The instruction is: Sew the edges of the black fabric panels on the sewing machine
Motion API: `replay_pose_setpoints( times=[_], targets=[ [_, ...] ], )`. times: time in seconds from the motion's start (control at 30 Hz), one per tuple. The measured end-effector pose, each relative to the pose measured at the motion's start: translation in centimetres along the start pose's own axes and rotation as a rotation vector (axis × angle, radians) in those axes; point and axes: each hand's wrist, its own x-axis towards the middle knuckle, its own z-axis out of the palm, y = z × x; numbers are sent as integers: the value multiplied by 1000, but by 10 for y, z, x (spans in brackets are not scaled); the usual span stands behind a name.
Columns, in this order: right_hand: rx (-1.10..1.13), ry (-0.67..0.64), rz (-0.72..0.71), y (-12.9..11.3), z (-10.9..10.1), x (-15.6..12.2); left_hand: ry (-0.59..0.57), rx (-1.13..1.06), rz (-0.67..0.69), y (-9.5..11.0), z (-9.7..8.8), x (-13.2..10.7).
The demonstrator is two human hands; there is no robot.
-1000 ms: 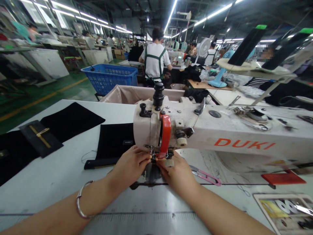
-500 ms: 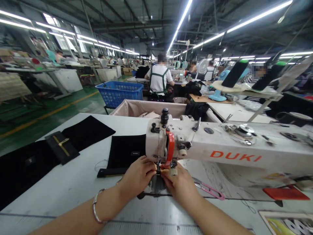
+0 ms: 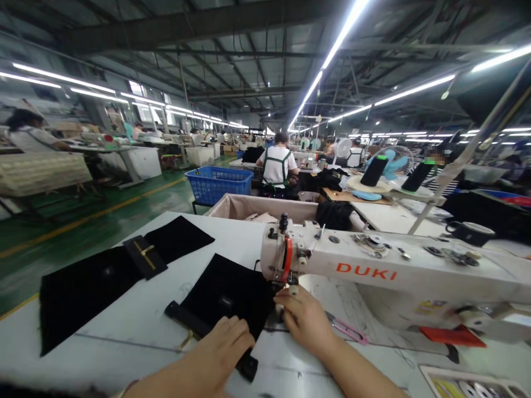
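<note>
From the head camera, I read the bare left hand [image 3: 219, 348] as nearer the work: its fingers [image 3: 238, 331] lie extended on a long, narrow black fabric strip [image 3: 186, 319], pressing rather than pinching. The strip's long axis runs diagonally, from upper left to lower right, along the lower edge of a soft black fabric panel [image 3: 224, 290]. The panel lies on the white work table [image 3: 103, 348], its far corner reaching the white DUKI sewing machine [image 3: 394, 271]. The bare right hand [image 3: 307, 320] is nearest the machine's needle area; its curled fingers [image 3: 282, 296] touch near the panel's right edge, though I cannot tell whether they grip it.
</note>
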Motion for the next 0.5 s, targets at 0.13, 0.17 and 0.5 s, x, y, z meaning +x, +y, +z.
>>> replay_pose_setpoints(
  times=[0.13,0.17,0.5],
  targets=[
    [174,-231,-114,-46,-11,-4,169,-157,-92,24,-1,-63],
    [244,-299,-115,-62,-13,-4,238,-235,-157,29,-8,-75],
    [712,-297,184,-144,-21,-5,464,-1220,-586,68,-65,-131]
  ],
)
